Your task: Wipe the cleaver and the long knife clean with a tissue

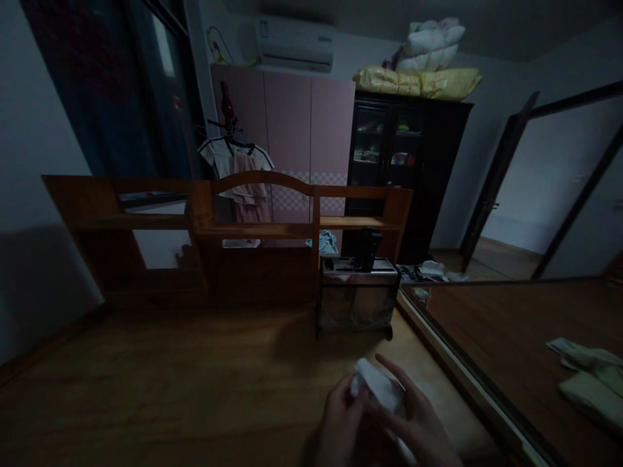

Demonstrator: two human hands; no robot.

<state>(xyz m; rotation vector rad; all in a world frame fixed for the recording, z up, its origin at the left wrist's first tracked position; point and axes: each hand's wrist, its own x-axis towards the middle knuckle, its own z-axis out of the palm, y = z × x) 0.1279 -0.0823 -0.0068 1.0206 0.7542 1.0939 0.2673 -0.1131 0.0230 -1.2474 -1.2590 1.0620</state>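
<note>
Low in the view, both my hands hold a small white cloth or paper (pixel 377 386) over the wooden floor. My left hand (pixel 338 421) grips its left side with curled fingers. My right hand (pixel 418 421) lies over its right side, fingers closed along it. What the white thing is exactly stays unclear in the dim light.
A wheeled metal cart (pixel 357 298) with a dark object on top stands just ahead. Behind it runs a wooden headboard shelf (pixel 263 220). A wooden bed platform (pixel 511 337) with folded greenish cloth (pixel 591 376) lies to the right. Pink wardrobe (pixel 292 130), dark cabinet (pixel 403 155) and open door (pixel 496 181) stand farther back.
</note>
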